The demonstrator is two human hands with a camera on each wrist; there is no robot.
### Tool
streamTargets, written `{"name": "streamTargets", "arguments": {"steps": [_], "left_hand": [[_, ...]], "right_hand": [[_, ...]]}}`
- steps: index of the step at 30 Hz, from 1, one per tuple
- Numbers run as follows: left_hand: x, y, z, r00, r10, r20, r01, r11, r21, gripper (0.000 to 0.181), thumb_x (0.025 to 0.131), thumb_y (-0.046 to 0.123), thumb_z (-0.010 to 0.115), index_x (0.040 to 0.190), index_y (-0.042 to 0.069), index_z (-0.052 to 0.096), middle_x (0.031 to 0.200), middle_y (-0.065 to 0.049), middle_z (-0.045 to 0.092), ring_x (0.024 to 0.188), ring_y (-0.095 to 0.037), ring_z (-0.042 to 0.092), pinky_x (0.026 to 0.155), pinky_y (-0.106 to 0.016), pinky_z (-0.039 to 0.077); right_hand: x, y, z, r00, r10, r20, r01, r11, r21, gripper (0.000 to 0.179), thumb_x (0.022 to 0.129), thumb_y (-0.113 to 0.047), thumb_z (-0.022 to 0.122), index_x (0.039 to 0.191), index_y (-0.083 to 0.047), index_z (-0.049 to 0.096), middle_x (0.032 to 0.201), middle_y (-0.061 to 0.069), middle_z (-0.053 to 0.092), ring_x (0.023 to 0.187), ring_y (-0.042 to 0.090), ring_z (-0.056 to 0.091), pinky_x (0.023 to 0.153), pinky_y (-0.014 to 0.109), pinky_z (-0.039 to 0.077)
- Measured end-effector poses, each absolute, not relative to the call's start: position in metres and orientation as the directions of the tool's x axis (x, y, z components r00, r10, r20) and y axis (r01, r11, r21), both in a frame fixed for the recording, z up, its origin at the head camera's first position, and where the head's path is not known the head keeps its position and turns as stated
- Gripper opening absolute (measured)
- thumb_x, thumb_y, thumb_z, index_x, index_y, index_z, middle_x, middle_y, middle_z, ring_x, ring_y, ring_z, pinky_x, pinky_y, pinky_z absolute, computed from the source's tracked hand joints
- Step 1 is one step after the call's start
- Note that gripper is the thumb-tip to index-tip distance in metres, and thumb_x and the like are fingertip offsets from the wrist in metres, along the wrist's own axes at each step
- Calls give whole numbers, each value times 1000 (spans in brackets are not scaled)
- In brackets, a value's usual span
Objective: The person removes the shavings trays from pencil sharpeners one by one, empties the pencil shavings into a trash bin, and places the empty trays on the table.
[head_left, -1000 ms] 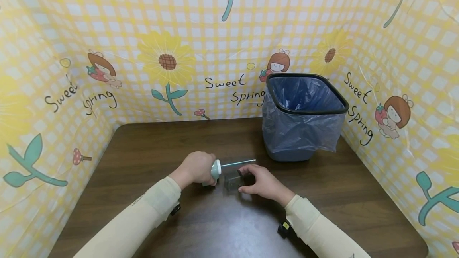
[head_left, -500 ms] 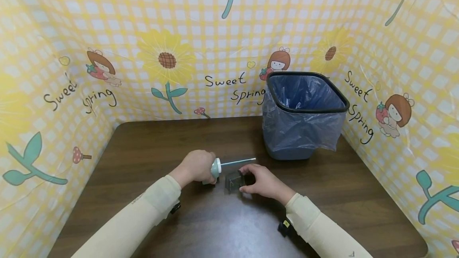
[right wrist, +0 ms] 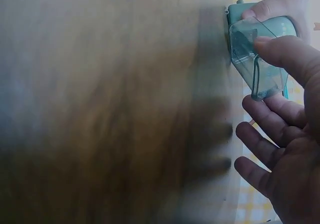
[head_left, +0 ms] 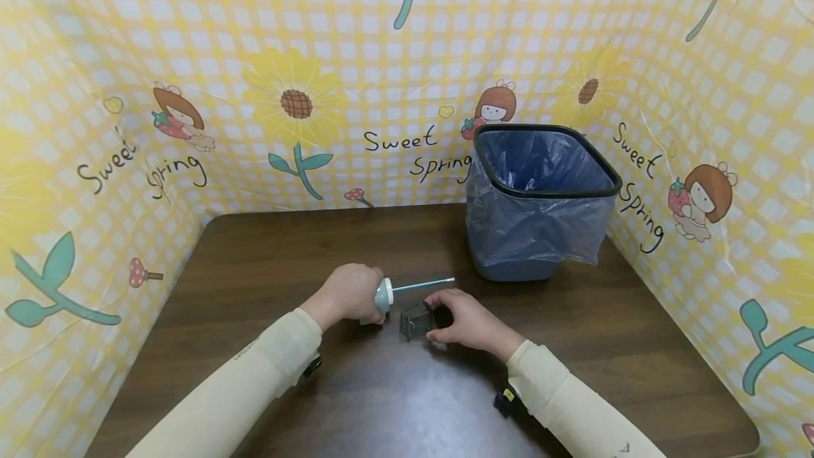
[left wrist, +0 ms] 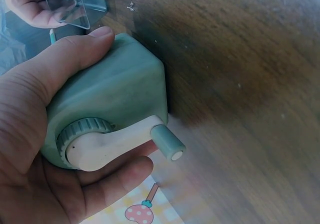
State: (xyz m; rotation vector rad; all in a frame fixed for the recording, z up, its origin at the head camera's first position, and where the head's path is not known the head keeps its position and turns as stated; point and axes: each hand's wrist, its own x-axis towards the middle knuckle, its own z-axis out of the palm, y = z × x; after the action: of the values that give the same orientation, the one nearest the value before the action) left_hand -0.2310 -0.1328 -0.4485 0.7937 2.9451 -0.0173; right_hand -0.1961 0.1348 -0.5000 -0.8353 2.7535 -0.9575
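In the head view my left hand [head_left: 350, 293] grips a green hand-crank pencil sharpener [head_left: 384, 297] on the table. A thin light-blue pencil [head_left: 422, 284] sticks out of its white collar, pointing right. The left wrist view shows the sharpener's white crank arm [left wrist: 117, 141] and green knob [left wrist: 168, 143] facing the palm side. My right hand [head_left: 469, 321] pinches the clear shavings drawer [right wrist: 265, 76] between thumb and fingers. That drawer is out of the sharpener, just right of it and low over the table; whether it touches the table I cannot tell.
Behind the right hand stands a grey bin [head_left: 515, 271] with a black rim and a clear liner bag [head_left: 540, 228]. The brown wooden table [head_left: 286, 239] meets a yellow checked cloth [head_left: 242, 161] at the back and sides. A small scrap [left wrist: 131, 6] lies on the wood.
Both hands keep their holds in nearly the same places. The drawer appears slightly turned, and the head view has tipped down a little.
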Motion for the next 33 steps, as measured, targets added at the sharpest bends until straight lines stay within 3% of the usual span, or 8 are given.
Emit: {"name": "streamTargets", "arguments": {"steps": [33], "left_hand": [[-230,-134,-447,-855,510,-99,511,860,18,63,68,53,89,109,11,68,83,3,68,70,-13,58,66,-35,55]], "right_hand": [[-194,135,-494,-835,-542,96,-522,725,-450,53,76,-36,88,118,-10,68,115,1,67,115,19,57,106,44,42]]}}
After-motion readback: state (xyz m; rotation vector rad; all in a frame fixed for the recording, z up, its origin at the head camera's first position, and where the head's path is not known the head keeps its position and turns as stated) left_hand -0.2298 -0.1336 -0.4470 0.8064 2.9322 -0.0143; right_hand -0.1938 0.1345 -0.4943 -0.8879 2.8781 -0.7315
